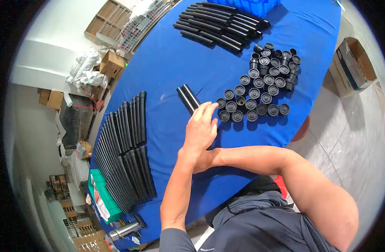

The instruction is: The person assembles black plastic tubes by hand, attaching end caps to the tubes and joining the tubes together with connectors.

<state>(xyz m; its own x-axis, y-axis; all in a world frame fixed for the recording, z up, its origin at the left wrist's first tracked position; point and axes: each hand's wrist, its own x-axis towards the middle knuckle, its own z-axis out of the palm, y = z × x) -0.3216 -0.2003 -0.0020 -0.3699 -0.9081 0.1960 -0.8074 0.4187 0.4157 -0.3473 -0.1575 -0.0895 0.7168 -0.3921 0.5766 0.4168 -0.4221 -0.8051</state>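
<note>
My left hand (202, 128) reaches out over the blue cloth, fingers stretched, its fingertips right at the nearest black round cap (221, 103) of a group. Under and beyond this hand lie two black tubes (188, 98) side by side, their near ends hidden by it. My right hand (203, 161) comes in from the right and is crossed by my left wrist. Its fingers are hidden, so I cannot tell what they hold. Many more black caps (254, 93) stand on the cloth to the right of my left hand, mostly with ringed faces up.
Long black tubes (127, 159) lie in two rows on the left of the blue-covered table (167, 63). More tubes (226, 25) lie at the far side near a blue crate (255, 6). A green tray (104, 195) and a metal flask (125, 231) are at lower left. A cardboard box (354, 67) stands right.
</note>
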